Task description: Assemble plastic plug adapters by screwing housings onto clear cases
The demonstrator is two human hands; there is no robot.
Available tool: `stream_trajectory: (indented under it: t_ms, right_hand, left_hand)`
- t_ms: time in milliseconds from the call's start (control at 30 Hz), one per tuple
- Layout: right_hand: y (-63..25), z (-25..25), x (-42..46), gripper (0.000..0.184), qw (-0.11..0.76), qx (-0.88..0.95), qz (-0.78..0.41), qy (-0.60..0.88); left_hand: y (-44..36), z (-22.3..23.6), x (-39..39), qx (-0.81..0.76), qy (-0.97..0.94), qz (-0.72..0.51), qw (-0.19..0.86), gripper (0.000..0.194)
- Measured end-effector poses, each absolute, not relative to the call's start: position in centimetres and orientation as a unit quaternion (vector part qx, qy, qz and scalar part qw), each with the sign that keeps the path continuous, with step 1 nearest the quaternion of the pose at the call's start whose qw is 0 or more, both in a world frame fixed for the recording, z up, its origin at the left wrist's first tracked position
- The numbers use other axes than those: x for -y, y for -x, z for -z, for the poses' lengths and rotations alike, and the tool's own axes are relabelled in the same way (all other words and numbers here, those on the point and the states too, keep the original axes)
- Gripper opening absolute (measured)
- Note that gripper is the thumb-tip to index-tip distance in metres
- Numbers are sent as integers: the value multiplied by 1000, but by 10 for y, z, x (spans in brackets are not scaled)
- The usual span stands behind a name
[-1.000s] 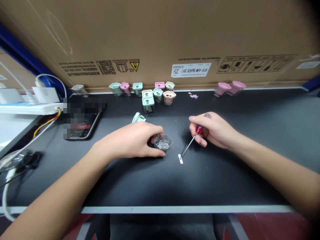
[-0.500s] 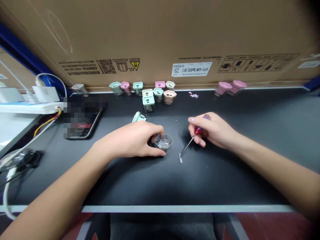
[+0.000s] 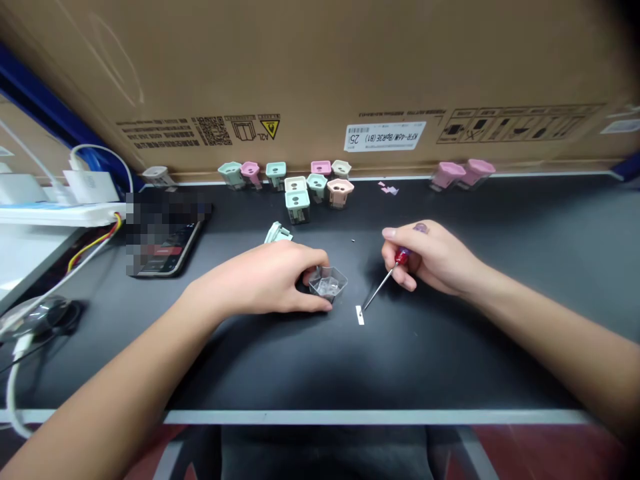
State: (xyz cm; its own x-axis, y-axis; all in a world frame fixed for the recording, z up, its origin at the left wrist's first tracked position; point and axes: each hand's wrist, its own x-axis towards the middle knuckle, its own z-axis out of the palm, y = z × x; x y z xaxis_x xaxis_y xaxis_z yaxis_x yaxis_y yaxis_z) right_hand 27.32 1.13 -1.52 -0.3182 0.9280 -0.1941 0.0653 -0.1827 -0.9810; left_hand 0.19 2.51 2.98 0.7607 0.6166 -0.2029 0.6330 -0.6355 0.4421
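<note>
Clock directions are read with twelve pointing away from me, toward the cardboard box (image 3: 300,73) at the back of the tabletop (image 3: 310,377).

My left hand (image 3: 267,280) is partly curled, thumb on the near side and fingers on the far side, and has hold of a clear plastic cup (image 3: 329,287), angular in outline, at its three o'clock. The cup's open mouth faces up. A mint sharpener piece (image 3: 278,233) lies at twelve o'clock from this hand, its lower edge hidden behind the wrist.

My right hand (image 3: 423,257) is loosely closed around the handle of a screwdriver (image 3: 383,285), whose shaft slants down toward eight o'clock. Just beside the tip lies a small metal strip (image 3: 360,316), flat on the tabletop and bright with reflected light; whether tip and strip touch, I cannot tell. The strip lies at eight o'clock from my right hand, apart from its fingers, and at four o'clock from the cup, near it. A tiny dark fragment (image 3: 353,241) lies at twelve o'clock from the strip.

A mint-topped sharpener (image 3: 298,205) stands at eleven o'clock from the cup, and two pink sharpeners (image 3: 476,173) at one o'clock from my right hand.
</note>
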Motion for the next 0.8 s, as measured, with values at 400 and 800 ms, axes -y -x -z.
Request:
stream_trajectory:
  t_ms: [400,800]
  right_hand:
    - [-271,17,-10,46,329,560,-599,469]
    - [-269,13,-8,44,349,532,-619,460]
  left_hand:
    - [-3,-30,-25,-347,-904,25,249,35]
    - [-2,-30,-25,-347,-905,22,246,33]
